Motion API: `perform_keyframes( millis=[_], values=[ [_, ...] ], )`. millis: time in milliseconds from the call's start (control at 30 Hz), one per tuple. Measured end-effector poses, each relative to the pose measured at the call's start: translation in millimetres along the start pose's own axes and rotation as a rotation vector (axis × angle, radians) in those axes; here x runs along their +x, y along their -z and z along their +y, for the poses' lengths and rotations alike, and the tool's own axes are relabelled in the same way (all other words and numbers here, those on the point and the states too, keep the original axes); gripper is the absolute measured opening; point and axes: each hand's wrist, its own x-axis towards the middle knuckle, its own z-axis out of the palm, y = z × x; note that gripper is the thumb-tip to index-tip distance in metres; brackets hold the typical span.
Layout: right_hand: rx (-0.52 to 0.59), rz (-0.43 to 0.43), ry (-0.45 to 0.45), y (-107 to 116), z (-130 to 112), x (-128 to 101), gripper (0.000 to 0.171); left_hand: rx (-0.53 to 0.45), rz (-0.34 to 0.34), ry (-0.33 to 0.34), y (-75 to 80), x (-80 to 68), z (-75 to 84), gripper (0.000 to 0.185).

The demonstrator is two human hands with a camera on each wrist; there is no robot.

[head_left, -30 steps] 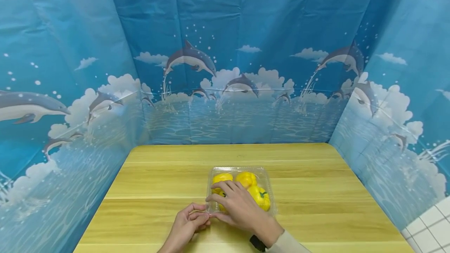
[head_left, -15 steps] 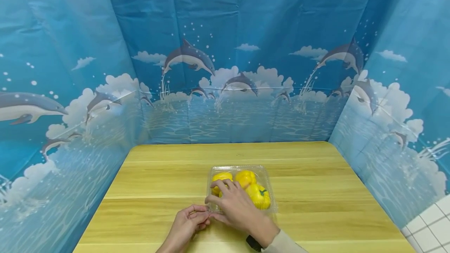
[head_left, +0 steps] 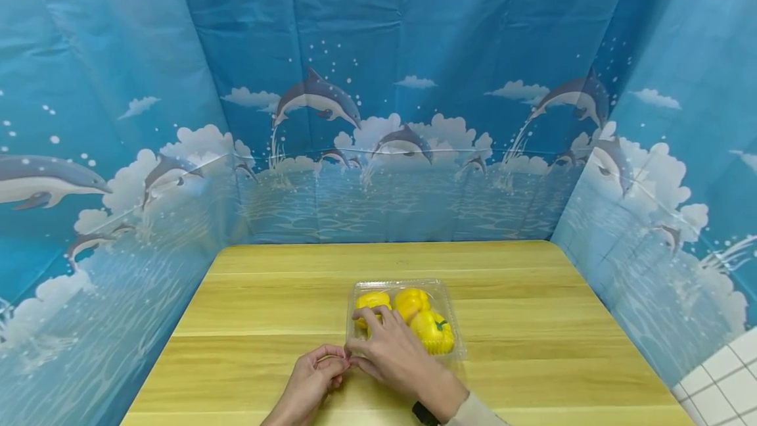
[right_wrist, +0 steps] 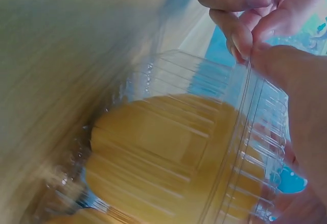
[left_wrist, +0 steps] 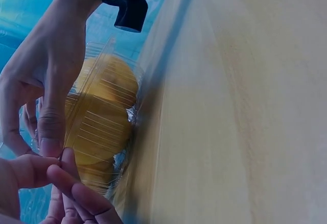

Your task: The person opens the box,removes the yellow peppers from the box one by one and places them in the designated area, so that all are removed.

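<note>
Pinching the clear container (head_left: 443, 296) of yellow peppers (head_left: 433, 334) at lower centre of the frame by its lower-left corner, with left hand (head_left: 313, 377) and right hand (head_left: 397, 355) fingertip to fingertip, presumably to concentrate force on the rim.

Index finger (head_left: 358, 346) of the right grip (head_left: 393, 355) now lower, closer to its thumb (head_left: 367, 367), apparently at the container's (head_left: 438, 292) corner.

Spreading out as a yellow wood-grain table (head_left: 260, 307), showing thin seams from side to side and rounding off at both far corners. Bearing a clear, ribbed plastic container (head_left: 443, 301), sitting about midway between the left and right edges.
</note>
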Motion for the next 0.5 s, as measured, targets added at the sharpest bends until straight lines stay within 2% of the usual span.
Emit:
perform_keyframes(
  millis=[200, 500],
  values=[
    [0.001, 0.033, 0.020, -1.9, -3.2, -1.5, 0.008, 0.002, 0.004, -0.022, -0.4, 1.8, -1.4, 0.020],
    [0.033, 0.004, -0.039, 4.6, -5.4, 2.0, 0.014, 0.008, 0.013, -0.014, -3.5, 3.8, -1.8, 0.019]
  ],
)
